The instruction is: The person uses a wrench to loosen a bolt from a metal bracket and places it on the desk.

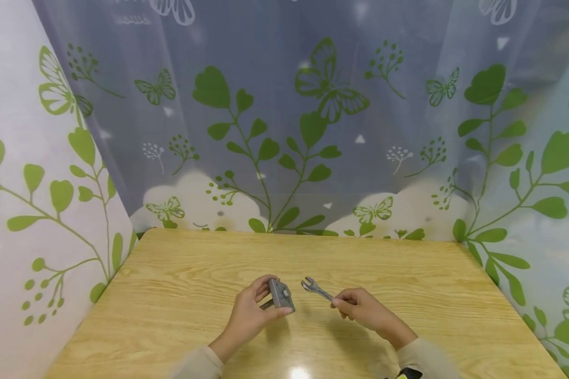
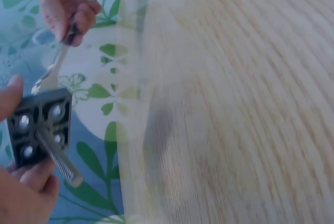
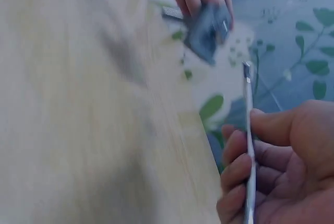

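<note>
My left hand [image 1: 248,311] grips a square grey plate [image 1: 282,296] by its edges, thumb on one side and fingers on the other. From the plate's back, seen in the left wrist view, a threaded rod [image 2: 60,158] sticks out among several round, shiny fastener ends. A small pale knob or nut [image 1: 286,292] shows on its other face. Between thumb and curled fingers, my right hand [image 1: 360,308] holds a metal open-end wrench [image 1: 316,288]. The wrench's open jaw points toward the plate, with a small gap between them. In the right wrist view the plate is blurred.
Both hands are above a light wood-grain table [image 1: 208,263]. Behind it hangs a grey-blue curtain [image 1: 275,173] printed with green leaves and butterflies, and similar cloth stands at the left and right sides. A dark watch-like band [image 1: 409,373] shows at the right sleeve.
</note>
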Demonstrator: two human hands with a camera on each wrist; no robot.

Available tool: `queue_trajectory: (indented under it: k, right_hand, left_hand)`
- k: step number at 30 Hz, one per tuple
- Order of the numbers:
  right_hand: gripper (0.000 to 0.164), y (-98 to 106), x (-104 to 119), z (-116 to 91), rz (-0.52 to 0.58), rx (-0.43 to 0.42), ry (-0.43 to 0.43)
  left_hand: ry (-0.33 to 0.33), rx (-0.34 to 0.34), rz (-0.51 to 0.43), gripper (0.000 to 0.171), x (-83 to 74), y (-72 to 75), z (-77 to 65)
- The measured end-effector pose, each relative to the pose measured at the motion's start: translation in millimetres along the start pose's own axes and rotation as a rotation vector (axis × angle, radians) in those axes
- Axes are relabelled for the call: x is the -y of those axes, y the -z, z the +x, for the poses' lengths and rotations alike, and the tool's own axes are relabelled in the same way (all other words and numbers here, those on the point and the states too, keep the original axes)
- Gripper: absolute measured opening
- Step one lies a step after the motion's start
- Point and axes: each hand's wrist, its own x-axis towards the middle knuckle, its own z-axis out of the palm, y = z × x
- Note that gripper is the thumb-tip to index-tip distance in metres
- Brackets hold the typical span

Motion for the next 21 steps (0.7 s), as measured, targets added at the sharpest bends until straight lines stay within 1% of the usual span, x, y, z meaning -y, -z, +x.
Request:
queue_trajectory:
  k: [3,6,10,14,18,21]
  right_hand:
    - [0.036,-15.7,6.0,-5.1,0.131,0.019,0.015]
    - [0.034,-31.2,13.3,-7.9,0.24,0.025,0.031]
    - [0.031,-47.7,21.3,-8.8,0.326,0.002,0.024]
    - [0.032,-57.9,23.9,-8.4,0.401,-0.001,0.007]
    - [0.035,-62.7,22.7,-9.2,0.481,0.034,-0.006]
    - [0.037,-65.0,21.9,-10.4,0.508,0.068,0.007]
  left_hand:
    - [-0.045,-0.085,0.08,0.074,0.3,-5.0,-0.7]
    - [-0.092,-0.135,0.142,0.074,0.5,-8.6,-0.8]
    - [-0.143,-0.166,0.181,0.074,0.7,-12.0,-1.0]
    - [-0.178,-0.193,0.202,0.072,0.6,-14.4,-1.2]
    - [-0.207,-0.215,0.239,0.071,0.6,-14.9,-1.6]
    - [-0.224,-0.225,0.249,0.071,1.5,-15.0,-2.0]
